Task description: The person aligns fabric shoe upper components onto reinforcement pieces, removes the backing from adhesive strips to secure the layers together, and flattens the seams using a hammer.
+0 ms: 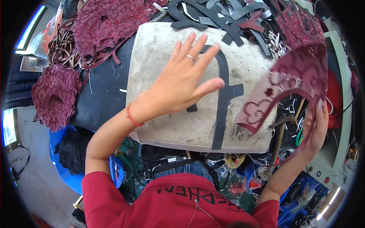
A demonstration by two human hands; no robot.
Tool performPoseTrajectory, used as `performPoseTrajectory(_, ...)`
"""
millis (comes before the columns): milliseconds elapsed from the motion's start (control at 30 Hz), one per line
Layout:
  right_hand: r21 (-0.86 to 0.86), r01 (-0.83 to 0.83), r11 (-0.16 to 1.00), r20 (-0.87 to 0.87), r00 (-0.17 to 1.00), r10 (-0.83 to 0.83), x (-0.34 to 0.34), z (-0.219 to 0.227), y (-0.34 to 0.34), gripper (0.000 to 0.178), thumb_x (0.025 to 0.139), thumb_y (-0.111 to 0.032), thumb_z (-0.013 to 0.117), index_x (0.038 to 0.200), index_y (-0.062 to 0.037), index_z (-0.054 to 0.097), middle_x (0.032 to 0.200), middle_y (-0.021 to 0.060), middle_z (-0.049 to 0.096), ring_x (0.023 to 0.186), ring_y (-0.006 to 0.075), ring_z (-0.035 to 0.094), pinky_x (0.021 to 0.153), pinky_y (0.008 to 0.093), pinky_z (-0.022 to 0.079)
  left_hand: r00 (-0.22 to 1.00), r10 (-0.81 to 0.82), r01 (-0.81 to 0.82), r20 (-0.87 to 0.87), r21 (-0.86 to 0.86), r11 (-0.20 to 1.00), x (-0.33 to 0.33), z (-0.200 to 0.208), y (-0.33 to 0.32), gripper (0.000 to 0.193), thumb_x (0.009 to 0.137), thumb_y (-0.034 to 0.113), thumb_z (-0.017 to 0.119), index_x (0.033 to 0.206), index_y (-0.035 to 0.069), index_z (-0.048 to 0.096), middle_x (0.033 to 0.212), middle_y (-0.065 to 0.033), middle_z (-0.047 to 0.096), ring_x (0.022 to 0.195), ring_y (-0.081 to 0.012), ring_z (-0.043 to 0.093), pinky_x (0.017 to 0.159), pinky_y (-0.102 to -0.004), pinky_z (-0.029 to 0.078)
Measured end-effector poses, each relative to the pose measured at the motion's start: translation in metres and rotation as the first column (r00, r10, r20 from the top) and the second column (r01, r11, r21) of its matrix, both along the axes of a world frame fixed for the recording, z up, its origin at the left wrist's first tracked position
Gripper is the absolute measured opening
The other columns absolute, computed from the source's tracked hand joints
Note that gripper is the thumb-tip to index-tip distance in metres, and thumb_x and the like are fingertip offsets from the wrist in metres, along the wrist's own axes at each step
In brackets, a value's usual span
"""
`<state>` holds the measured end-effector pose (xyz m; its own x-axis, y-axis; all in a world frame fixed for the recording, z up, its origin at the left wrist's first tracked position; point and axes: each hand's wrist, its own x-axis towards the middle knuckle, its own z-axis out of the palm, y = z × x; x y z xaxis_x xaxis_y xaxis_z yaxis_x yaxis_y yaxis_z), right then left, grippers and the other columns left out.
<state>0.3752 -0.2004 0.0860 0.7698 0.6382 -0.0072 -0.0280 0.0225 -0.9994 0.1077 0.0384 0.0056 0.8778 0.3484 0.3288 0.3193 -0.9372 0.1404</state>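
Two bare hands are seen at the bench [108, 91], and only one of them is occupied. By the right hand [318, 125], a curved maroon lace piece [294, 78] is gripped at its right end, with the free end tilted out over the right edge of a worn pale slab [182, 133]. The left hand [182, 81] is empty, its fingers spread above the slab (whether the surface is touched cannot be told). Beneath it, a dark curved strip [223, 83] is laid flat, its bend partly hidden by the fingers.

If the lace piece were lowered while held by one end only, its loose end could be folded under or landed askew, since no support is given there. A narrow maroon tail is hung below the right hand; it could be snagged on the hammer [281, 121] or the green-handled scissors [299, 137], both lying near that side. The dark strip could be nudged out of place by a brush of the left hand, as nothing is seen fastening it. At the far edge, the loose heap of dark cut shapes [213, 19] is crowded against the slab and could be spilled onto it if bumped.
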Motion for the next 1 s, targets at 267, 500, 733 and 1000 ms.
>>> performPoseTrajectory(267,-0.157,-0.478,0.864,-0.13,0.877,0.462,-0.053,-0.04,0.143,0.023,0.091,-0.023,0.064,0.098,-0.0017,0.06,0.082,0.0047,0.066,0.064,0.0082,0.063,0.055,0.0177,0.05,0.852,0.391,0.262,0.349,-0.93,0.259,-0.035,0.05,0.004,0.049,0.09,0.006,0.062,0.136,0.004,0.044,0.101,-0.0089,0.063,0.078,-0.0092,0.063,0.066,-0.0215,0.052)
performPoseTrajectory(500,-0.325,-0.341,0.882,0.117,0.911,0.395,-0.061,-0.09,0.168,0.024,0.088,-0.023,0.067,0.093,-0.0002,0.061,0.077,0.0066,0.067,0.066,0.006,0.06,0.059,0.021,0.047,0.879,0.456,0.015,0.143,-0.962,0.273,-0.033,0.01,0.025,0.029,0.088,0.009,0.065,0.117,0.002,0.063,0.086,-0.0046,0.064,0.066,-0.0054,0.06,0.06,-0.0195,0.051)
performPoseTrajectory(733,-0.437,-0.206,0.875,0.309,0.879,0.362,-0.064,-0.104,0.173,0.029,0.087,-0.029,0.068,0.088,-0.0007,0.063,0.073,0.0074,0.067,0.064,0.009,0.058,0.061,0.026,0.046,0.865,0.494,-0.051,0.087,-0.964,0.26,-0.031,-0.003,0.026,0.026,0.088,0.011,0.065,0.113,0.002,0.065,0.073,-0.0007,0.065,0.064,-0.0057,0.062,0.058,-0.0196,0.049)
performPoseTrajectory(1000,-0.507,-0.118,0.854,0.473,0.79,0.39,-0.067,-0.101,0.176,0.029,0.084,-0.026,0.067,0.083,0.0029,0.061,0.07,0.0139,0.064,0.063,0.0206,0.062,0.063,0.0326,0.048,0.894,0.444,-0.319,-0.068,-0.792,0.521,-0.028,-0.005,0.028,0.027,0.087,0.012,0.067,0.112,0.004,0.066,0.08,-0.0014,0.064,0.068,-0.0054,0.058,0.059,-0.0184,0.044)
